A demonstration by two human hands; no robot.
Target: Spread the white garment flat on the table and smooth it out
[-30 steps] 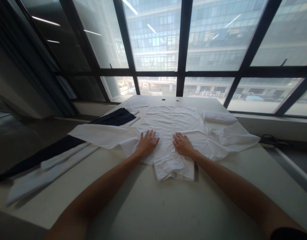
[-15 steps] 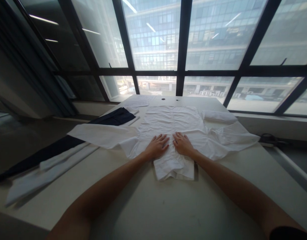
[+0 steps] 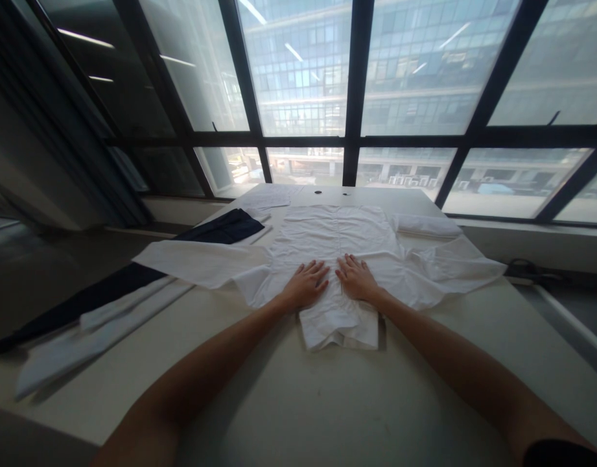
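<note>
The garment (image 3: 322, 233) is matt cloth (rather crinkled); tabletop (image 3: 288, 395) smooth.

Black-framed windows (image 3: 305, 78), dark curtain (image 3: 65, 123), navy cloth (image 3: 225, 228)

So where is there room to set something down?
Bare table shows between the forearms, nearer than the white garment, and outside the right forearm. Crowded: the middle, where both hands rest on the garment, and the left side, with dark cloth and white cloth.

A pale table (image 3: 288, 408) bears a white garment (image 3: 327, 235) and folded cloth (image 3: 427, 225).
</note>
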